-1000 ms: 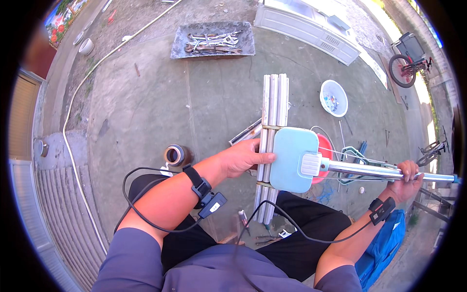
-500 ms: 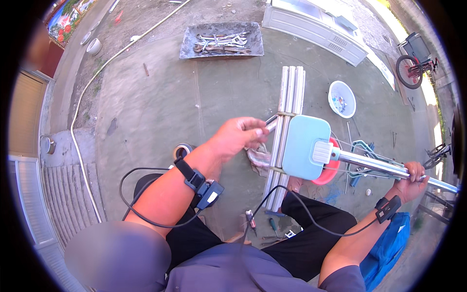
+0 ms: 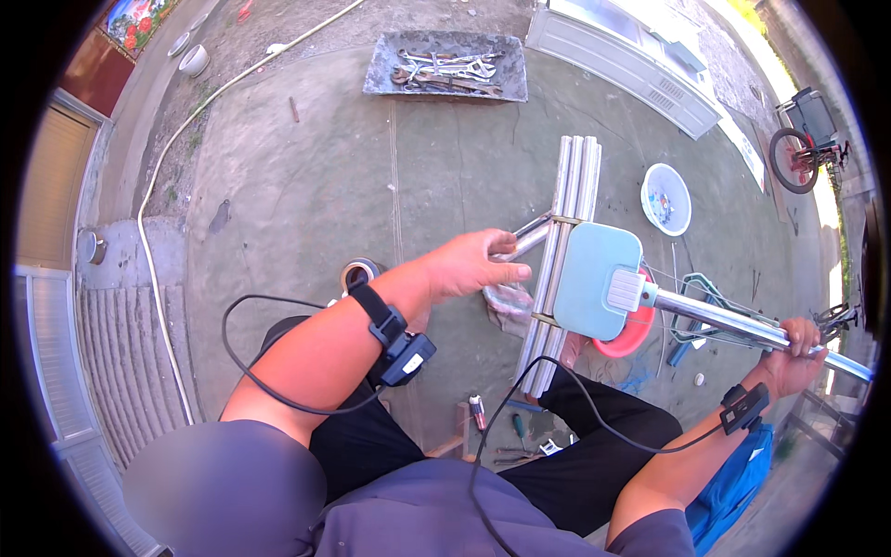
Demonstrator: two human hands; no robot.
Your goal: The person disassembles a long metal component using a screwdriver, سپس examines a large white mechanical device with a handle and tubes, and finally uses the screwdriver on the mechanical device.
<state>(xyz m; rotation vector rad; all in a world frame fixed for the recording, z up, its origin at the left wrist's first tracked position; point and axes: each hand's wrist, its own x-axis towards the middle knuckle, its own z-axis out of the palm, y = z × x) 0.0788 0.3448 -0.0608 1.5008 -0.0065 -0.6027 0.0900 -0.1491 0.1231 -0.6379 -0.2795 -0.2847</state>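
Observation:
A mop-like tool lies across the right half of the view. It has a long metal pole (image 3: 715, 317), a light blue plate (image 3: 597, 269) and a crosswise head of silver ribbed bars (image 3: 574, 181). My right hand (image 3: 794, 357) is wrapped round the pole near its far right end. My left hand (image 3: 483, 263) is beside the bars, fingers and thumb apart, with nothing visible between them. Just past its fingertips, a thin metal strut (image 3: 533, 236) sticks out from the bars; whether the fingertips touch it, I cannot tell. A crumpled cloth (image 3: 508, 308) shows below the hand.
A dark trough (image 3: 445, 91) of wrenches sits at the far side. Right of the bars are a white basin (image 3: 666, 200) and a red basin (image 3: 635, 340) partly under the plate. Tape (image 3: 357, 273) and a screwdriver (image 3: 519, 427) lie near my legs. A blue bag (image 3: 733, 492) is at lower right.
My left thumb has stretched out and the hand has opened wider beside the strut. The whole view has shifted slightly; my right hand keeps its hold on the pole.

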